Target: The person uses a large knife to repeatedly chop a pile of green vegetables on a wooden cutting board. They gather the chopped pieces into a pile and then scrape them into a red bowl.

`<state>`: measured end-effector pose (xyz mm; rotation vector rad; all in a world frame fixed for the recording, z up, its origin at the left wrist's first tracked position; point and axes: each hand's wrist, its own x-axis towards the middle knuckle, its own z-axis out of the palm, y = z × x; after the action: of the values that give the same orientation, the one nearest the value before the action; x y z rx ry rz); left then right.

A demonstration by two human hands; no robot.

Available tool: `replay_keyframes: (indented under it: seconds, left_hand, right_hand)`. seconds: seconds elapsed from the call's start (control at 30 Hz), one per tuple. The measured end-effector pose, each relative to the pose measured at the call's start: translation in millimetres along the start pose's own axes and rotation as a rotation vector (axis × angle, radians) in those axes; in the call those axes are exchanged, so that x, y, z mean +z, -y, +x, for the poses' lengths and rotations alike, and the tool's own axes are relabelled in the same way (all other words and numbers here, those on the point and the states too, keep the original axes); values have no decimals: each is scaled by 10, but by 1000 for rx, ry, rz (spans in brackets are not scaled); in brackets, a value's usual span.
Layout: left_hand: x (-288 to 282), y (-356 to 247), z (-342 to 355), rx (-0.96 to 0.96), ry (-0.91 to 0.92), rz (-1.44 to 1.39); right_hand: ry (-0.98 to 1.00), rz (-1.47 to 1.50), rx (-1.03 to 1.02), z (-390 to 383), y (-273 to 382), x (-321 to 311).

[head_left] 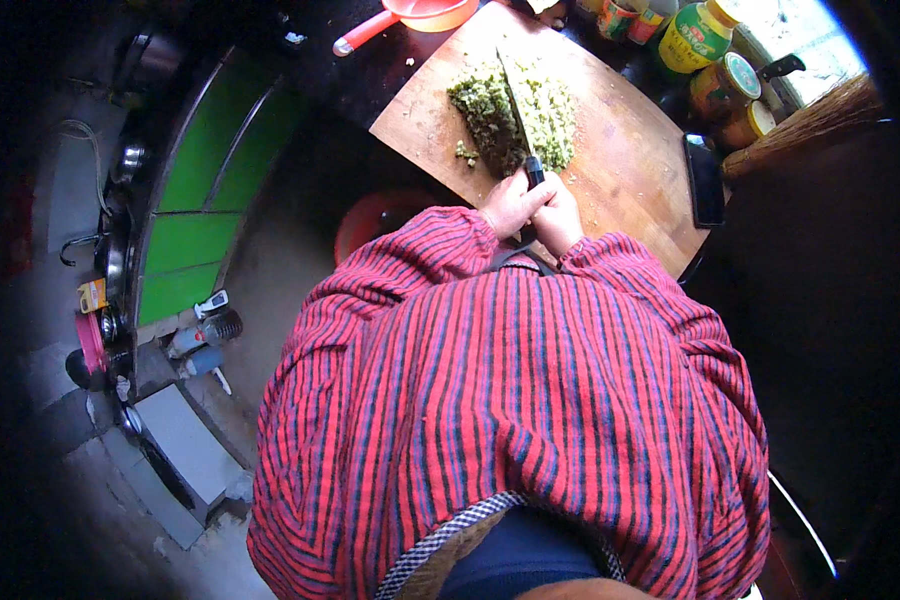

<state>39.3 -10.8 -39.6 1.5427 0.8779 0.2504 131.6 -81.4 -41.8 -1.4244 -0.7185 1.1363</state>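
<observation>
Both of my hands meet at the near side of a wooden cutting board (625, 130). My right hand (560, 218) is closed around the black handle of a kitchen knife (513, 98). Pressed against the same handle, my left hand (508, 204) has its fingers closed too; some fingers are hidden. The blade points away from me and lies in a heap of finely chopped green vegetable (548, 115). Darker green bits (480, 105) are piled on the left of the blade, paler ones on the right.
A black phone (704, 180) lies at the board's right edge. Jars (695, 40) and a straw brush (805, 118) stand beyond it. A red-handled scoop (425, 14) sits past the board's far left corner. Below the counter, left, is a red basin (355, 228); green cabinet doors (185, 160) stand farther left.
</observation>
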Motion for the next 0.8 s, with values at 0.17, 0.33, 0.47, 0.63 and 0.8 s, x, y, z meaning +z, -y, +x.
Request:
replay_keyframes:
  seconds: [0.17, 0.33, 0.47, 0.63, 0.8]
  left_hand:
    - [89, 270, 195, -84, 21, -221]
    - [70, 19, 124, 79, -33, 92]
    - [84, -74, 108, -123, 26, -12]
    - [102, -51, 241, -9, -1, 219]
    - [147, 187, 215, 63, -2, -21]
  right_hand:
    - [-25, -108, 273, 7, 126, -10]
    - [-32, -24, 76, 14, 22, -71]
    - [35, -118, 384, -1, 256, -108]
    - [-114, -3, 184, 44, 104, -114]
    - [22, -40, 285, -39, 301, -74]
